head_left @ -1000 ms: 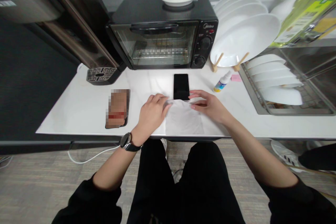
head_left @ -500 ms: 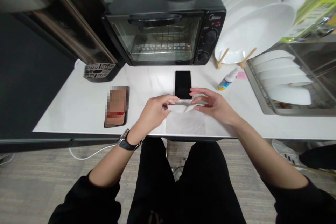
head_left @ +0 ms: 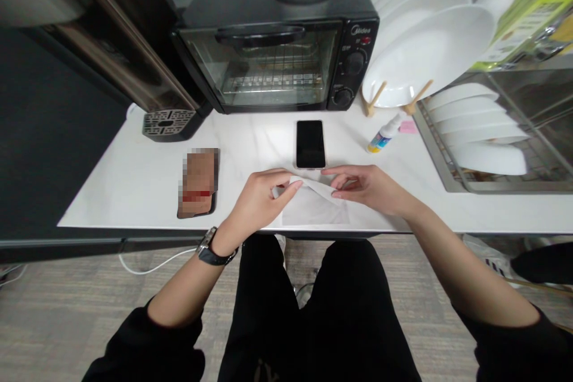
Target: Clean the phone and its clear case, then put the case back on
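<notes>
A thin white sheet, like a tissue or wipe (head_left: 319,190), is lifted between my hands near the counter's front edge. My left hand (head_left: 271,194) pinches its left part between thumb and fingers. The thumb and a finger of my right hand (head_left: 358,186) close on its right corner, with the index finger stretched toward the phone. Beneath them a flat, pale, see-through sheet (head_left: 308,215) lies on the counter. Just beyond my fingers rests a phone (head_left: 310,143) with a dark screen. To the right stands a small spray bottle (head_left: 385,133), white with a blue and yellow label.
A second phone (head_left: 198,182), its screen blurred out, lies on the white counter (head_left: 111,191) at left. Behind are a black toaster oven (head_left: 277,65) and a machine with a drip tray (head_left: 168,123). White plates (head_left: 430,54) and a dish rack (head_left: 436,161) stand at right.
The white sheet has turned from a level fold to a slanted one, its right end lower. My right hand has dropped slightly away from the phone, and the view has shifted a little.
</notes>
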A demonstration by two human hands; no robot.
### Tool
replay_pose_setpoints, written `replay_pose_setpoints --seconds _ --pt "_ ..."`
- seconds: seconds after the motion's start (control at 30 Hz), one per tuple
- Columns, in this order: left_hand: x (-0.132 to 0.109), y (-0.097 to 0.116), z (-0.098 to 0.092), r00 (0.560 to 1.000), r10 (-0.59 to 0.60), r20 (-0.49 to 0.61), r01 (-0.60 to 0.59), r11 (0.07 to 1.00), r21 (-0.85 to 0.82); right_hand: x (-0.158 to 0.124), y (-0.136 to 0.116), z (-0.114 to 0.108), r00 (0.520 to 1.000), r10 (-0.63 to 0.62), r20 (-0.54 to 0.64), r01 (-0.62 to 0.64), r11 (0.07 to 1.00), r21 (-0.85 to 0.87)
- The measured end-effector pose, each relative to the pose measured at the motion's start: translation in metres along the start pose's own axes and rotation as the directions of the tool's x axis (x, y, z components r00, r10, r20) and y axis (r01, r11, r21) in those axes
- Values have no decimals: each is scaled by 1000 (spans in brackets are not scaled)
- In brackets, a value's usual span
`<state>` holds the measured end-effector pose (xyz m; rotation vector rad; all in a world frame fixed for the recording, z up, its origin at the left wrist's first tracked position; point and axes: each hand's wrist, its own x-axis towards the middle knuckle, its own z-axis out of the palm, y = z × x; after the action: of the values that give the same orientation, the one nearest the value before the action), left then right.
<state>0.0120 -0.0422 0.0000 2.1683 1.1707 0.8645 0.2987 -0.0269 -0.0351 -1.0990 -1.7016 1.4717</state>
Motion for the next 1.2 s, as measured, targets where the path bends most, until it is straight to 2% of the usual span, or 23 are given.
replay_pose_setpoints --seconds 0.13,0.27,0.33,0.47,0.57,0.67,0.73,0.8,0.9,0.93,1.0,1.1,1.2 --pt "-2 5 -4 997 45 -67 -47 999 -26 -7 -13 -4 993 -47 -104 42 998 -48" --pt "-9 17 -14 985 8 -172 -14 999 -35 -21 -33 -4 960 -192 -205 168 977 -130" --pt "-14 28 -21 979 22 -205 -28 999 -26 -29 -45 -3 942 -253 -220 226 964 -141" --pt "-24 54 -39 974 104 -202 -98 994 38 -49 -68 3 927 -313 -205 303 950 -83" --pt "-31 72 -48 968 134 -214 -125 991 55 -61 -82 8 921 -332 -205 326 943 -62" --pt "-33 79 -51 964 130 -232 -125 992 34 -65 -86 10 916 -329 -230 326 944 -52" --pt "-29 71 -48 967 84 -240 -85 996 5 -61 -81 11 920 -306 -244 305 951 -41" --pt "-20 53 -39 972 10 -235 -19 999 -39 -50 -68 10 935 -265 -235 263 964 -39" --pt "-2 11 -19 984 -133 -122 126 990 -63 -26 -37 10 955 -195 -224 161 974 -162" --pt "5 -3 -12 983 -170 -66 167 985 -41 -17 -26 10 957 -167 -240 105 962 -251" --pt "16 -25 0 973 -226 32 225 973 51 -3 -7 11 950 -135 -281 38 945 -325" --pt "25 -35 5 960 -277 47 253 926 281 8 7 13 934 -127 -333 -38 893 -448" --pt "32 -25 0 968 -249 45 200 863 464 10 3 13 918 -145 -369 -103 812 -575"
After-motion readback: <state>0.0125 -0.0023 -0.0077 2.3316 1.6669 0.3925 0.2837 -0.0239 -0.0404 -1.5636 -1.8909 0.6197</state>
